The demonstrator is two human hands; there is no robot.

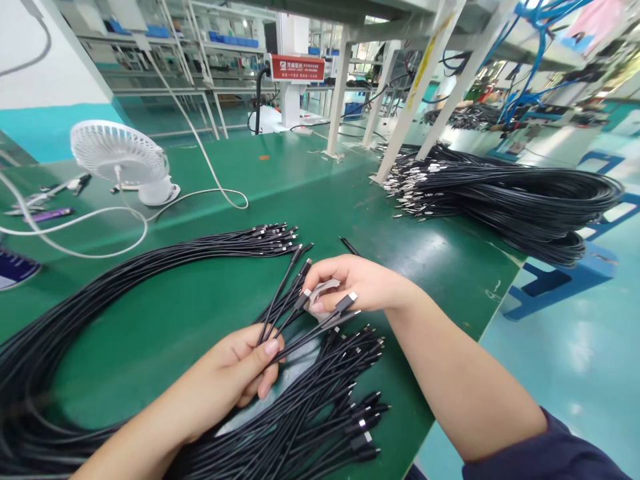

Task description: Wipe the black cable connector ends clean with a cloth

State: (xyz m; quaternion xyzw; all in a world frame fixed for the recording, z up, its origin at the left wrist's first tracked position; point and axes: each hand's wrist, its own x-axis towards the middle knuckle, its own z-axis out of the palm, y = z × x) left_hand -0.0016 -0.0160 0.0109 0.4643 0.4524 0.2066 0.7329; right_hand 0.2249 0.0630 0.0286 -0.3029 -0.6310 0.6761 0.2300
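My left hand [250,367] is closed around several black USB cables [285,327], and their connector ends fan out past my thumb. At those ends, my right hand [345,283] pinches a small greyish-white cloth [325,291] between thumb and fingers, right beside one connector. A metal-tipped plug [346,302] sticks up just below my right fingers. Under my hands lies a thick bundle of black cables [305,400], connectors pointing right. Another row of cable ends [270,239] rests farther back, its cables curving round to the left.
On the green table [200,293], a white fan [120,157] with a white cord stands at the back left. A large coil of black cables [495,193] lies at the right by the white shelf posts [415,93]. A blue stool [565,280] stands beyond the right edge.
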